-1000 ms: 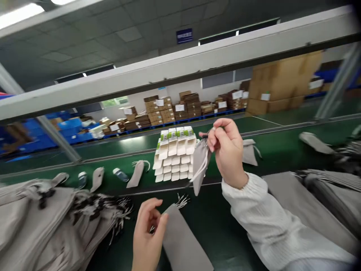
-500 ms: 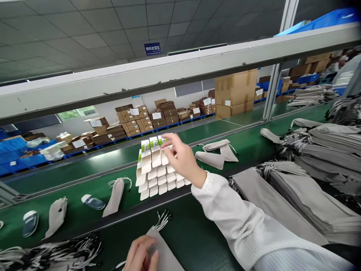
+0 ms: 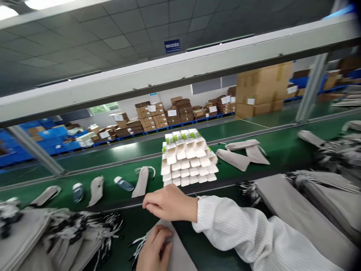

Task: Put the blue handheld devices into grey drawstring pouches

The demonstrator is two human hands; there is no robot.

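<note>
Low in the view, my left hand [image 3: 154,248] is bent over a light grey drawstring pouch [image 3: 180,246], its fingers gripping the upper end near the white cords. Just above that pouch, my right hand [image 3: 170,203] has its fingers curled together and pointing left; whatever may be in them is hidden. Beyond it stands a stepped stack of small white boxes [image 3: 186,163] with green printed tops, their ends facing me with flaps hanging open. The right hand overlaps the lower left of this stack in the view.
Grey pouches [image 3: 25,229] with tangled cords are heaped at left, and flat pouch piles [image 3: 304,218] at right. On the green belt [image 3: 109,203] lie filled-looking pouches [image 3: 141,182] and blue-and-white rounded items [image 3: 123,183]. A metal beam [image 3: 169,77] crosses overhead.
My right hand has come down from the top of the box stack to just above the pouch, and its fingers have curled. The view has swung left, so the surroundings appear further right.
</note>
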